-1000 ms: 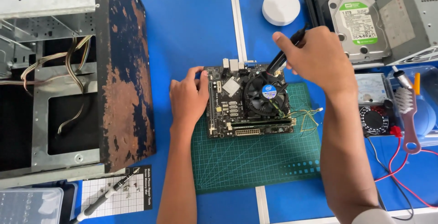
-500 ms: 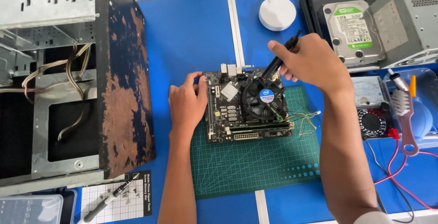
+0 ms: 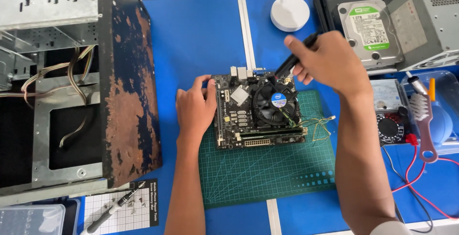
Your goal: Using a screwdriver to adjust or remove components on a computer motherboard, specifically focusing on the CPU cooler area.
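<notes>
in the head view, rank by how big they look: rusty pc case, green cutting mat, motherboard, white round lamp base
1. pc case, largest, though it stands taller and nearer the camera
2. cutting mat
3. motherboard, partly hidden by the left hand
4. lamp base, smallest

Two bare forearms; left hand (image 3: pixel 195 107), right hand (image 3: pixel 327 60), white sleeve edge (image 3: pixel 389 228)

Motherboard (image 3: pixel 258 115) on cutting mat (image 3: pixel 267 173), case (image 3: pixel 71 87) left

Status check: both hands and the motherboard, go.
Left hand steadies motherboard at its left edge. Right hand grips black tool, tip near the cooler fan. Nothing blocking.
</notes>
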